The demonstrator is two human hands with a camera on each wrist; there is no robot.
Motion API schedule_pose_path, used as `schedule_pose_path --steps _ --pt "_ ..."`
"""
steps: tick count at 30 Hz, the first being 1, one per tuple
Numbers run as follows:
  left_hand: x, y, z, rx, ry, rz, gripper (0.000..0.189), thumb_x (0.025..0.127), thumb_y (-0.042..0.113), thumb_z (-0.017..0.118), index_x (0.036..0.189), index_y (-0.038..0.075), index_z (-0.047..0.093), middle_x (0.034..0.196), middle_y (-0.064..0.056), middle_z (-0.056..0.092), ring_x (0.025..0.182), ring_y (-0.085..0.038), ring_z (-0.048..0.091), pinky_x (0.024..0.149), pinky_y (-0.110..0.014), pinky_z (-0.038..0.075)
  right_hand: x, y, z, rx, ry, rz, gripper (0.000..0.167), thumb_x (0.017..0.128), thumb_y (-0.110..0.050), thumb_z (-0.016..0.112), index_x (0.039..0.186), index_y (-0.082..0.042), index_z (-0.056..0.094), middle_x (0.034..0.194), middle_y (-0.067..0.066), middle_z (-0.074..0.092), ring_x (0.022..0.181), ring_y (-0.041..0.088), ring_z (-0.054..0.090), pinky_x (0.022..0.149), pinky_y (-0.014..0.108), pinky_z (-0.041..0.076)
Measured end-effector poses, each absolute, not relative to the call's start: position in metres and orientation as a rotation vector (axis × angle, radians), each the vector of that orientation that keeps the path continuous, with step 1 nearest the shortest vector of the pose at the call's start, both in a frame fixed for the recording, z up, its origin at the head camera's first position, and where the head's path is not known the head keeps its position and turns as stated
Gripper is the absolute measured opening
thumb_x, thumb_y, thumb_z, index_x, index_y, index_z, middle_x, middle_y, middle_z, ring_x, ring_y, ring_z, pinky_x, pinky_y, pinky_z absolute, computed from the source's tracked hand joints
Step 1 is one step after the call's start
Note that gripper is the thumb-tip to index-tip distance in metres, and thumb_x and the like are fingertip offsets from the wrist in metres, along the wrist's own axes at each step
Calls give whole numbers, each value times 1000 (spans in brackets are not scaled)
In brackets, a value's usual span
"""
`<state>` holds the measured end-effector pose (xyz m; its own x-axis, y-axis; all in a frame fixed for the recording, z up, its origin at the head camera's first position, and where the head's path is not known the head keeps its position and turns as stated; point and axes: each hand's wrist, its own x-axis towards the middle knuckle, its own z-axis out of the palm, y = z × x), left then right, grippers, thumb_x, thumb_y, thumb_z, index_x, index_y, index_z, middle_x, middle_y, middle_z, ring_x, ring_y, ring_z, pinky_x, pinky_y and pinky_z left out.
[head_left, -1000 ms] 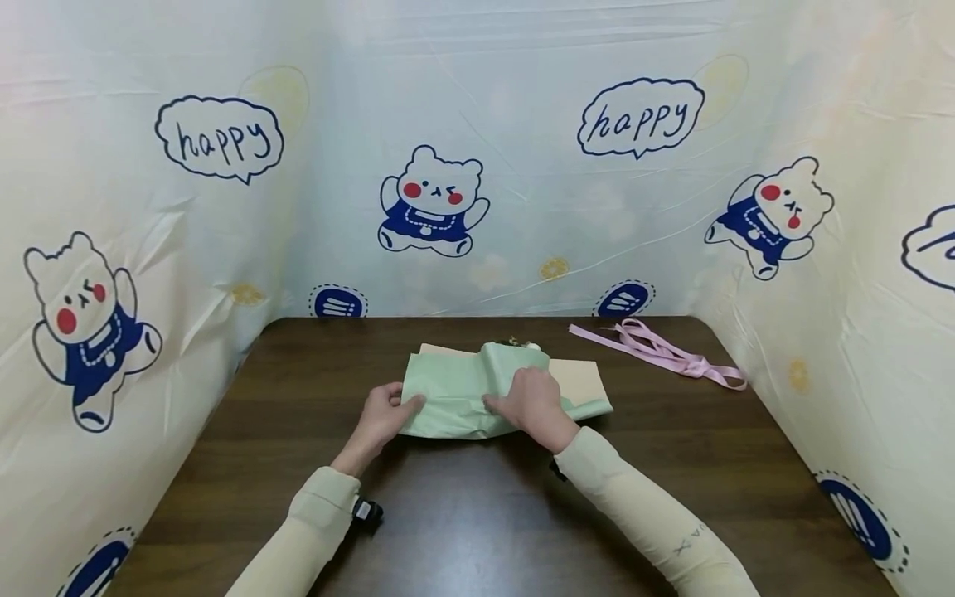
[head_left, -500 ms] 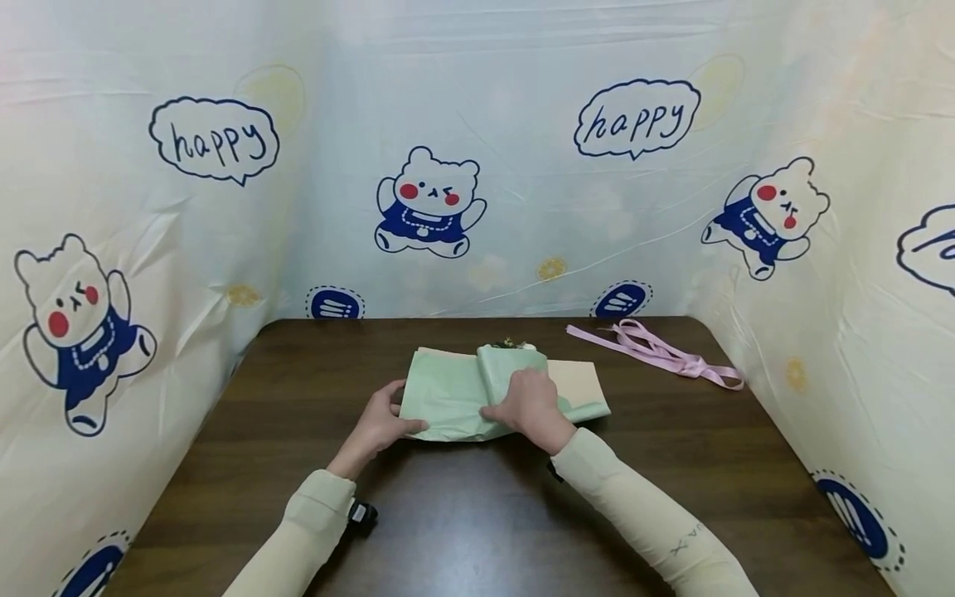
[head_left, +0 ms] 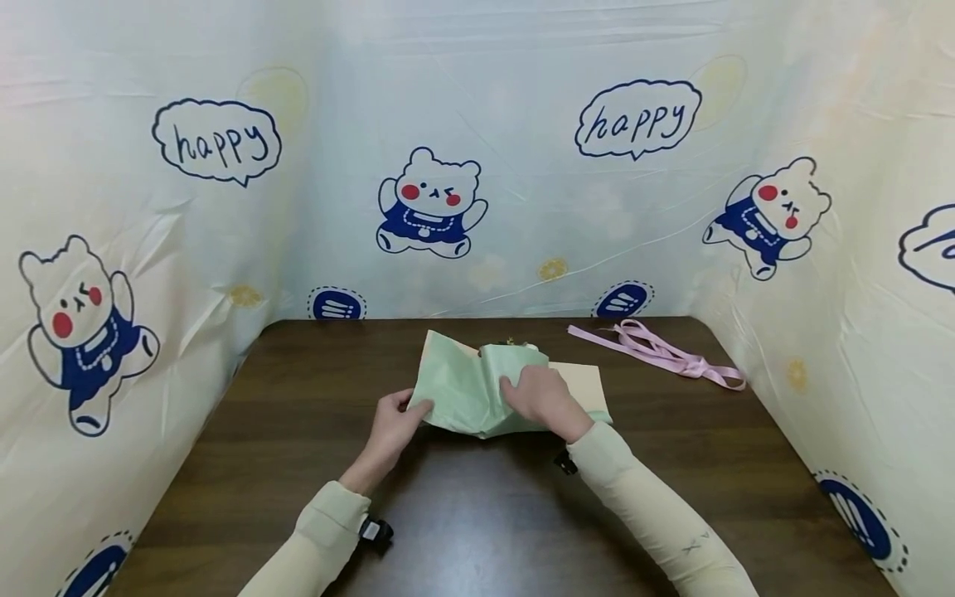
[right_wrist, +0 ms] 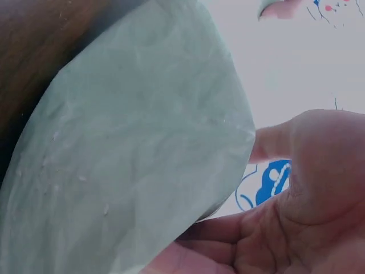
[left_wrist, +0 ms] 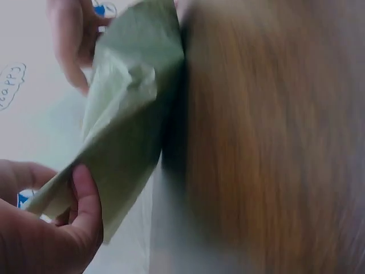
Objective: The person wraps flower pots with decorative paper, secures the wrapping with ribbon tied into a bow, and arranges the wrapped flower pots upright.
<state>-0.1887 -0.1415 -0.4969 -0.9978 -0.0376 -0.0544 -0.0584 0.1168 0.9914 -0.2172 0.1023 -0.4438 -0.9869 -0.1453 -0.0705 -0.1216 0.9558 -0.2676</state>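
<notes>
Light green wrapping paper with a cream inner side lies folded across the middle of the table in the head view. From the top of its fold peeks a small bit of greenery with something white; the rest is hidden inside. My left hand pinches the paper's left edge between thumb and fingers, lifting that side. On the right, my right hand grips the folded part, its thumb on the front. In the right wrist view, paper covers some of the right fingers.
A pink ribbon lies loosely looped at the table's back right. Brown wooden tabletop spreads in front of the paper. Printed cloth hangs behind and along both sides.
My left hand has regripped the paper's left edge and raised it, so its far left corner now points upward. My right hand has shifted slightly right on the fold.
</notes>
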Motion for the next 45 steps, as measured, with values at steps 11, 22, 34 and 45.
schedule_pose_path --steps 11,22,34,45 --pt "-176 -115 -497 -22 2025 2152 27 109 18 43 107 -4 59 93 -10 62 84 -23 60 88 -47 49 -219 108 -444 -199 3054 -448 54 100 -49 55 63 -8 58 66 8 58 61 22 57 58 36 49" --pt "-171 -105 -492 196 2226 2021 56 113 33 26 161 3 23 165 -17 27 154 -36 20 123 -56 18 -222 101 -452 -132 3138 -416 60 92 -61 61 63 -9 59 68 9 62 63 26 64 53 38 51" --pt "-175 -76 -478 310 2160 2130 56 114 29 23 165 14 7 171 -7 9 157 -27 7 126 -52 8 -222 93 -453 -114 3173 -405 60 91 -63 63 58 -13 55 58 4 55 55 21 57 48 34 45" --pt "-171 -62 -469 236 2206 1963 64 113 42 23 164 18 -7 172 -3 -9 157 -27 -6 124 -57 4 -220 106 -445 -223 3042 -673 51 93 -51 63 63 -12 50 62 5 50 54 20 50 52 33 42"
